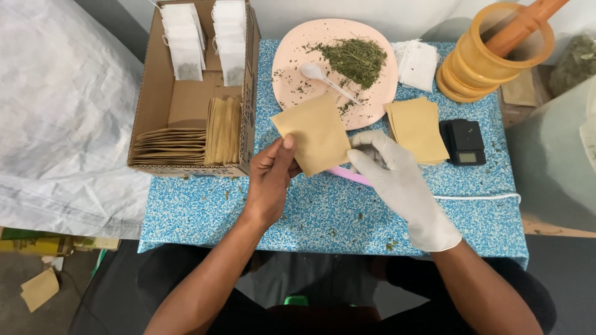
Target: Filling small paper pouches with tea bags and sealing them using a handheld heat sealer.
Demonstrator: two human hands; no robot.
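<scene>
The brown paper pouch (313, 133) sits pinched between our bare left hand (271, 180) and gloved right hand (397, 180), held above the blue mat (323, 211) so both edges stay free. Just beyond our grip lies the pink plate (292, 56) of dried herbs (355, 59), with its white spoon (316, 74) within reach.

You held a flat tan paper pouch (313, 133) above the desk (323, 211) — squarish, plain, tilted with one corner up — pinched at its lower left by your bare left hand (270, 180) and at its right edge by your white-gloved right hand (394, 177).
</scene>
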